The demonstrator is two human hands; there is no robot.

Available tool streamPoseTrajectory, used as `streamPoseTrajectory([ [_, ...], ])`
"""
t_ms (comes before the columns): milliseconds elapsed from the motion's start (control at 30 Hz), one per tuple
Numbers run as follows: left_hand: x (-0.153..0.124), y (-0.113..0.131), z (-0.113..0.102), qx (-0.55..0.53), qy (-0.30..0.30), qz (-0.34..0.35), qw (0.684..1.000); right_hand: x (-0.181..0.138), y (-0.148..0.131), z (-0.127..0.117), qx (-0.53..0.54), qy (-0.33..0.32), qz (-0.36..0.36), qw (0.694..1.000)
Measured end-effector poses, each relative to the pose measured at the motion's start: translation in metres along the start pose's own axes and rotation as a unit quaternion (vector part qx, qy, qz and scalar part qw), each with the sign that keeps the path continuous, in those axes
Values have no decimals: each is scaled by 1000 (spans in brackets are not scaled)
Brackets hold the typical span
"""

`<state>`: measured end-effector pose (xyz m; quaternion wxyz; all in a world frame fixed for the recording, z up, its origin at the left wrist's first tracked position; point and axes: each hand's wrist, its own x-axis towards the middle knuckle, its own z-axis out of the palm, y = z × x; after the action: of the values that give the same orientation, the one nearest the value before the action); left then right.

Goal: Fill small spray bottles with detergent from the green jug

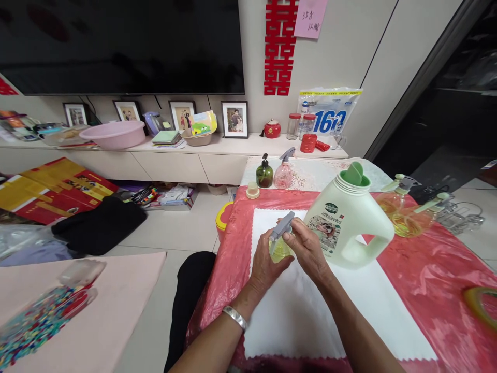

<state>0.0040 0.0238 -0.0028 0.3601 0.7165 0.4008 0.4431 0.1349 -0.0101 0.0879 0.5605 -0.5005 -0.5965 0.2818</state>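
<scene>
White cloth (287, 316) on red plastic (430, 282) lies below hands (309, 249), television (128, 46) beyond.

The head camera looks forward and down; the table (430, 290) lies close below.

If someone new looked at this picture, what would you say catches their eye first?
Probably the big pale green jug on the white cloth, just right of the small spray bottle held between the left hand and right hand. Next, the red paper strip on the wall and the black television at upper left.
</scene>
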Motion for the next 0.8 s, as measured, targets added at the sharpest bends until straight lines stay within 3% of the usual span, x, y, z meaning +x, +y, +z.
streamPoseTrajectory([
  [367, 3, 14, -8, -10, -25, -21, 999, -4, 9, 8, 51, 29, 52, 997],
  [800, 1, 21, -10, 8, -7, -35, 999, -7, 3, 31, 94, 129, 44, 986],
])
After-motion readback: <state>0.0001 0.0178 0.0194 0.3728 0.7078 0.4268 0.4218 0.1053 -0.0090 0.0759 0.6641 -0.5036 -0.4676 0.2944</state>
